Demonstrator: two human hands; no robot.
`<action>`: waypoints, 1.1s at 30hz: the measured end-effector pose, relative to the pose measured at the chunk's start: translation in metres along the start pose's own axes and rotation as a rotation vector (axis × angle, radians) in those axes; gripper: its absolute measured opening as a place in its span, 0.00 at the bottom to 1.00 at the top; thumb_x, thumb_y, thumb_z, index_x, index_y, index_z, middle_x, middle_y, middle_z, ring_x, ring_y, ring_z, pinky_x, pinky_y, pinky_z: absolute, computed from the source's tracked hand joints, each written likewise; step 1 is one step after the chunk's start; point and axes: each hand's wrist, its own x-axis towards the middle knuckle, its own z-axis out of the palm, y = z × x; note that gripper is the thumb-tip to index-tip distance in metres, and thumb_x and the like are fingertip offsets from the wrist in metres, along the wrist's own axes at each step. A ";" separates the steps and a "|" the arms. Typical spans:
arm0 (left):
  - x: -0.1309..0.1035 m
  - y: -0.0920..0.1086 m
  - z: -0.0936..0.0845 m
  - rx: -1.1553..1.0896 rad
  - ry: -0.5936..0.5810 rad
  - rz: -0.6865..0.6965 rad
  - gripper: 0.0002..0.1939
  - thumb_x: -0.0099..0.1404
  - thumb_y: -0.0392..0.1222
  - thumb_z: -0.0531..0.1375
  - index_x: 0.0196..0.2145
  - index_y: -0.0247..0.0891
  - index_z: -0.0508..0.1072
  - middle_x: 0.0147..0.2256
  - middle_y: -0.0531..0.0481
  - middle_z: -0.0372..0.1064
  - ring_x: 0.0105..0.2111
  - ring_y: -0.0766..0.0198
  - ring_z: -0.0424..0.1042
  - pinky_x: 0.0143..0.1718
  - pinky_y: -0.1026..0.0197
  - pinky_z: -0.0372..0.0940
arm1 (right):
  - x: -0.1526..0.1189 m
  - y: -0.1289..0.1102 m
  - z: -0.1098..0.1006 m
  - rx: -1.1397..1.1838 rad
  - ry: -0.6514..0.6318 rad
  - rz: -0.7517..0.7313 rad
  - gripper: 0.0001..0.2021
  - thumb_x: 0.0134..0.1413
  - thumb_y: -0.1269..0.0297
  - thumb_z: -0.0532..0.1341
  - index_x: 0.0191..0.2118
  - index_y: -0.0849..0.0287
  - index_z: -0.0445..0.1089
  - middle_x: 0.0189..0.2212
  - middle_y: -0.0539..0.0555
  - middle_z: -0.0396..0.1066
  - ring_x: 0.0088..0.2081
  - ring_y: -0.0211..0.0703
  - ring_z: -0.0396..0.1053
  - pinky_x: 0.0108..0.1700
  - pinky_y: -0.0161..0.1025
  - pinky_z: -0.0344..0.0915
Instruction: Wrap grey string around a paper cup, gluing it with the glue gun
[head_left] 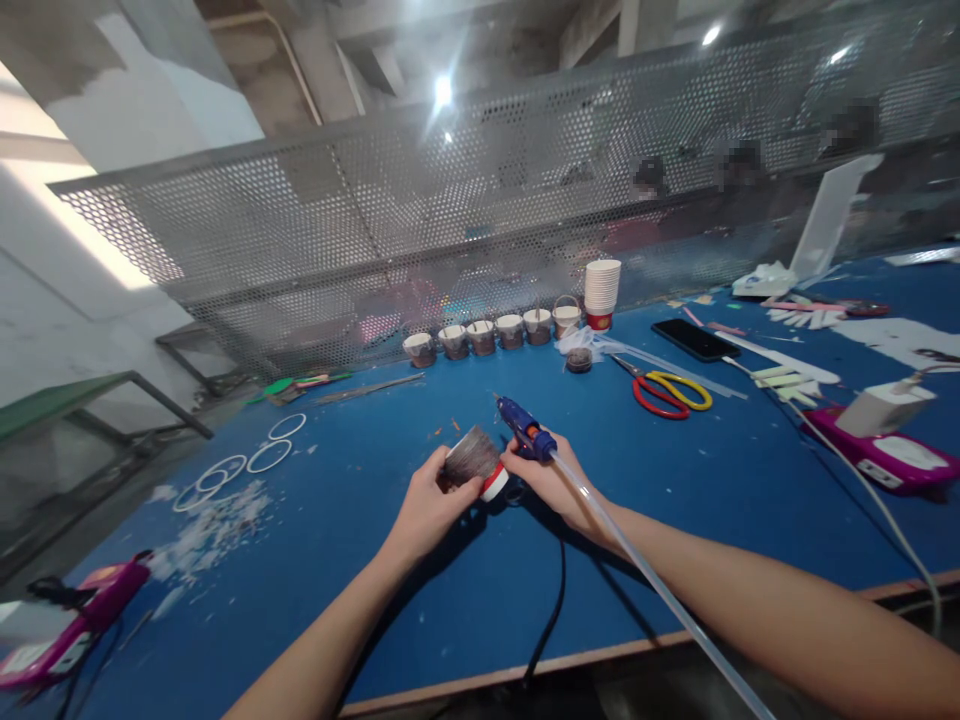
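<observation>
The left hand has its grip closed around a small paper cup wrapped in grey-brown fibrous material, tilted on its side above the blue desk, a red-and-white band showing at the end toward the right hand. That right hand has its grip closed on a dark blue glue gun with an orange part (a long, translucent glue stick trails from its back, over the forearm). The gun's nozzle points up and away, near the cup but apart from it.

Beyond the hands, six small brown-and-white wrapped cups stand in a row, with a tall stack of white paper cups just beside the row's right end. Scissors with one red and one yellow handle lie to the right, near a black smartphone; thin white rings lie at the left.
</observation>
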 end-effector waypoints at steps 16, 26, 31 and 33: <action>0.003 -0.012 -0.008 -0.193 -0.065 0.050 0.13 0.56 0.51 0.59 0.27 0.38 0.66 0.16 0.58 0.60 0.17 0.70 0.59 0.21 0.66 0.54 | 0.001 -0.003 0.000 0.103 0.006 0.081 0.05 0.37 0.66 0.62 0.25 0.59 0.67 0.23 0.47 0.66 0.25 0.37 0.61 0.31 0.36 0.58; 0.009 -0.021 -0.009 -0.362 -0.098 -0.033 0.20 0.61 0.59 0.56 0.28 0.37 0.67 0.18 0.57 0.60 0.17 0.70 0.61 0.19 0.67 0.56 | 0.002 0.003 0.001 0.192 -0.091 0.196 0.06 0.38 0.64 0.62 0.23 0.59 0.66 0.18 0.45 0.61 0.21 0.34 0.56 0.25 0.34 0.53; 0.009 -0.020 -0.009 -0.338 -0.089 0.051 0.19 0.59 0.57 0.59 0.27 0.36 0.68 0.22 0.57 0.59 0.19 0.72 0.59 0.20 0.68 0.56 | 0.000 0.006 0.002 0.230 -0.112 0.213 0.06 0.38 0.65 0.64 0.24 0.59 0.67 0.20 0.45 0.63 0.22 0.33 0.58 0.26 0.33 0.53; 0.009 -0.019 -0.009 -0.311 -0.088 0.105 0.18 0.58 0.55 0.61 0.27 0.36 0.69 0.27 0.55 0.60 0.21 0.72 0.60 0.20 0.68 0.57 | -0.001 0.006 0.003 0.249 -0.115 0.210 0.06 0.38 0.64 0.64 0.25 0.59 0.67 0.20 0.45 0.64 0.23 0.33 0.58 0.27 0.34 0.54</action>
